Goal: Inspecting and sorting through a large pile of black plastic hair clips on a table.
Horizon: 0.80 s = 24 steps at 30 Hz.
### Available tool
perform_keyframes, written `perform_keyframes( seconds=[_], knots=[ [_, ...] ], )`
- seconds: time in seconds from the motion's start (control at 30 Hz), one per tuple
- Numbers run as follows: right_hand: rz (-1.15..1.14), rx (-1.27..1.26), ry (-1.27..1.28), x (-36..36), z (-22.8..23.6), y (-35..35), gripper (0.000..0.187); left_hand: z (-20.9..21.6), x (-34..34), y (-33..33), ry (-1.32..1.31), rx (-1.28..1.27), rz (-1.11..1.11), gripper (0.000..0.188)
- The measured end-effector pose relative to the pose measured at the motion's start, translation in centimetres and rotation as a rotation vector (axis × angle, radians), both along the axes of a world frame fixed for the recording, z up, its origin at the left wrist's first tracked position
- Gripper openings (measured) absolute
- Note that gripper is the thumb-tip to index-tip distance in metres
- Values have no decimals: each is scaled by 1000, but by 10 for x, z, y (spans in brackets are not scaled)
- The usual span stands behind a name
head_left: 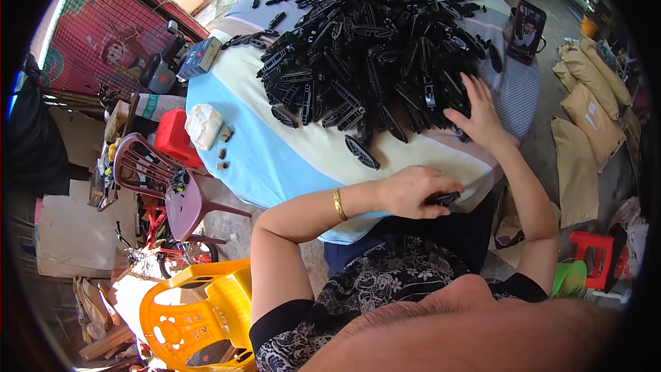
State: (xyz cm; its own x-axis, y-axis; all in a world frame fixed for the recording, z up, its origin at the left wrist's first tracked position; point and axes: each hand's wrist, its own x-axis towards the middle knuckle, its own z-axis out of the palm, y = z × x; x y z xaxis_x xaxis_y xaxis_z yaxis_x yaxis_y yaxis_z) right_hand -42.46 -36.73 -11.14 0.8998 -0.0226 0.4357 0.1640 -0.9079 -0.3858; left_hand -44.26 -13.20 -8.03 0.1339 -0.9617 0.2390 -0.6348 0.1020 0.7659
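A big heap of long, narrow black plastic pieces (pixel 365 41) covers the far and middle part of a cloth-covered table (pixel 241 145). Their exact kind is not clear; many look slotted, with rounded ends. My left hand (pixel 416 191), with a gold bracelet at its wrist, is closed around one black plastic piece (pixel 444 198) by the near edge. At the right front of the heap my right hand (pixel 480 114) lies with its fingers spread, fingertips against the pieces. One loose oval piece (pixel 361 152) rests on the cloth between the heap and my left hand.
A phone (pixel 527 33) stands at the table's right edge. On the left edge are a small box (pixel 200 58), a crumpled white bag (pixel 204 126) and several small brown blocks (pixel 222 153). A purple chair (pixel 189 200), a yellow chair (pixel 200 310) and brown sacks (pixel 585 124) surround the table.
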Motion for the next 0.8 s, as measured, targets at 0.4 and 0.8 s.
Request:
perform_keyframes(
  seconds=[0.4,0.8],
  knots=[
    [-94,270,205,24,12,65,102,-4,24,-10,-768,-195,158,32],
    [-113,224,-431,75,11,-62,22,-4,36,-9,-902,2,491,33]
  ],
)
